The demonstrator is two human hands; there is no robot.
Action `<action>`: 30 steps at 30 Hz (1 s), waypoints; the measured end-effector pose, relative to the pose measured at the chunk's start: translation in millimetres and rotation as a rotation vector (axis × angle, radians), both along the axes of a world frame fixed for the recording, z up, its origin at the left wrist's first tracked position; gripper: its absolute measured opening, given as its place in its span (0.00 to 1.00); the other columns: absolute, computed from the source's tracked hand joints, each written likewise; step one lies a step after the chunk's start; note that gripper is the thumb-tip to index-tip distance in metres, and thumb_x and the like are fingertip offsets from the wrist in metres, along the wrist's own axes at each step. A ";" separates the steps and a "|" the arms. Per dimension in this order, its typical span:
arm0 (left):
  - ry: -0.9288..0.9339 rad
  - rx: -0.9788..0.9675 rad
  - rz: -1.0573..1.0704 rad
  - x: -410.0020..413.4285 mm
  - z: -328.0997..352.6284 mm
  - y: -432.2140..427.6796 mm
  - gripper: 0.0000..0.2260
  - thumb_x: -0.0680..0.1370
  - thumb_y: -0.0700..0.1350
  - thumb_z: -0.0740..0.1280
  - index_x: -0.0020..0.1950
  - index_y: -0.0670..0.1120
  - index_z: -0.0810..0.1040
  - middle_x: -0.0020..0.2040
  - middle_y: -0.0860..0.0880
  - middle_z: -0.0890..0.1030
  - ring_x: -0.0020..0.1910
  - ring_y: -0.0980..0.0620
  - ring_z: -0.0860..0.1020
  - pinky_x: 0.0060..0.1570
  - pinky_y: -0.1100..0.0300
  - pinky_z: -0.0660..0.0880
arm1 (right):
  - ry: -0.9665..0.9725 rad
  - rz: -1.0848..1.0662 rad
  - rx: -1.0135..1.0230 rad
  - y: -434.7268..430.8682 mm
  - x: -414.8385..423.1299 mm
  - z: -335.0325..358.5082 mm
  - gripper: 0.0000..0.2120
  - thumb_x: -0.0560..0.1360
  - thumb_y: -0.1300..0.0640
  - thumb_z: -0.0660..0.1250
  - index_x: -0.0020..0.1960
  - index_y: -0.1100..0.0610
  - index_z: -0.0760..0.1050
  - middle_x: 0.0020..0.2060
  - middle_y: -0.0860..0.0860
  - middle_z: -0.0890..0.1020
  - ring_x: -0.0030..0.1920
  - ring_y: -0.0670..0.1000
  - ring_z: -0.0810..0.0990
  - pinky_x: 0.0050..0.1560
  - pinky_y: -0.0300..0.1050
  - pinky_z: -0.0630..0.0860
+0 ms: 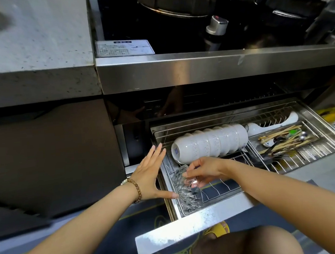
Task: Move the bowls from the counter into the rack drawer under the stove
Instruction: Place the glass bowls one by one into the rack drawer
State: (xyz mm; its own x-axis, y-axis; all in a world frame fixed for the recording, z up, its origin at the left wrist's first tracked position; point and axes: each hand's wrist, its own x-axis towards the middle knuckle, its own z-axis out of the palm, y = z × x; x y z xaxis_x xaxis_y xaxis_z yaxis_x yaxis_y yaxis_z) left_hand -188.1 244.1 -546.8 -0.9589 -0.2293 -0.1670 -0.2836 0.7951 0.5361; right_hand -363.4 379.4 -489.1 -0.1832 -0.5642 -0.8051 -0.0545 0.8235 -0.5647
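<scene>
The rack drawer [192, 228] under the stove is pulled out. A clear cut-glass bowl [184, 189] stands on its edge in the front left of the wire rack. My right hand [205, 169] grips that bowl at its base with curled fingers. Beside it, my left hand [151, 173] has straight, spread fingers, and its thumb touches the bowl's lower left side. Behind the glass bowl a row of several white bowls [210, 142] lies nested on its side in the rack.
A steel tray of chopsticks and spoons [284, 139] and a white ladle [272, 125] fill the drawer's right part. The stove's steel front edge [218, 66] overhangs the drawer. A grey stone counter [32, 47] is at upper left. My knee and yellow sandal [219, 230] sit below the drawer front.
</scene>
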 end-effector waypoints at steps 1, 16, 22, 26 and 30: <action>-0.008 -0.002 -0.001 0.1 1.4 0.0 0.60 0.57 0.78 0.63 0.75 0.52 0.34 0.73 0.56 0.28 0.70 0.58 0.26 0.71 0.53 0.39 | 0.058 0.039 -0.009 0.3 0.8 2.1 0.07 0.73 0.53 0.71 0.45 0.57 0.76 0.45 0.55 0.83 0.39 0.49 0.82 0.39 0.39 0.80; 0.048 -0.087 -0.056 12.1 111.9 4.7 0.33 0.70 0.66 0.65 0.71 0.54 0.64 0.72 0.52 0.68 0.71 0.52 0.64 0.68 0.57 0.61 | 0.632 0.066 -0.494 29.2 14.1 117.1 0.17 0.75 0.53 0.68 0.62 0.55 0.76 0.58 0.49 0.80 0.56 0.46 0.79 0.55 0.31 0.72; 0.374 -0.286 -0.065 45.6 226.0 -5.8 0.32 0.72 0.65 0.63 0.73 0.55 0.61 0.73 0.55 0.66 0.72 0.57 0.60 0.69 0.63 0.56 | 0.759 0.041 -0.815 17.5 44.3 202.8 0.18 0.75 0.51 0.67 0.65 0.47 0.74 0.61 0.42 0.77 0.62 0.39 0.74 0.62 0.36 0.72; 0.534 -0.373 -0.051 84.6 297.4 -24.0 0.33 0.71 0.66 0.60 0.72 0.54 0.62 0.72 0.56 0.66 0.71 0.58 0.61 0.69 0.64 0.56 | 0.852 0.086 -0.934 -14.9 72.5 249.8 0.20 0.74 0.47 0.66 0.66 0.43 0.71 0.61 0.38 0.75 0.64 0.37 0.71 0.64 0.37 0.68; 0.601 -0.493 0.075 128.9 343.6 -61.6 0.36 0.69 0.68 0.57 0.73 0.55 0.60 0.74 0.56 0.61 0.74 0.58 0.55 0.74 0.59 0.51 | 0.832 0.168 -1.011 -60.5 101.2 280.4 0.25 0.73 0.48 0.68 0.69 0.44 0.68 0.67 0.39 0.71 0.67 0.38 0.68 0.67 0.39 0.67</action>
